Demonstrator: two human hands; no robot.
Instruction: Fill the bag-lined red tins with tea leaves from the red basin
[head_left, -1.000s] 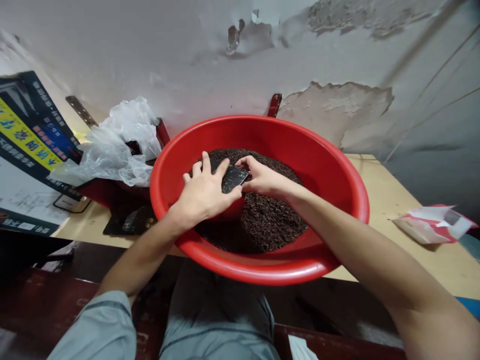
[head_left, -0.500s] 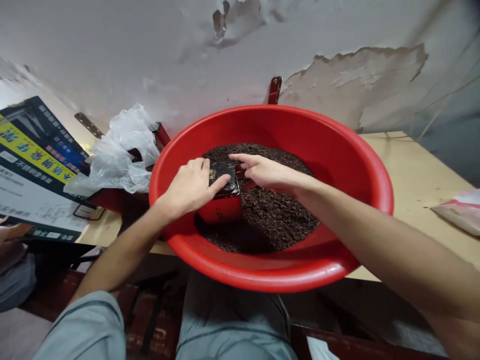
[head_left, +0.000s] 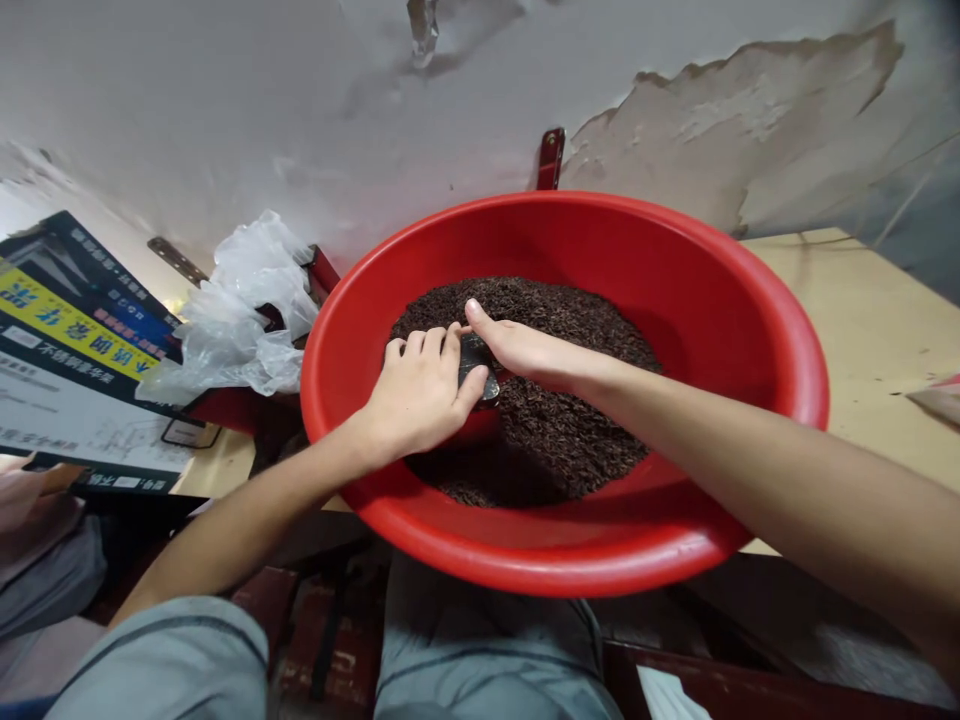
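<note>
Red plastic basin (head_left: 570, 575) holds dark grains (head_left: 577, 430) and a black-topped box (head_left: 491, 388); left hand (head_left: 420, 395) clasps it, right hand (head_left: 517, 345) is beside it, grip hidden. Even pressure should best keep the box level.

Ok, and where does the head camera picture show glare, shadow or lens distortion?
Head view: pale glare on the near right rim of the red plastic basin; also there, dark shadow over the brown granules nearest the red box; the right forearm seems stretched by a wide lens.
</note>
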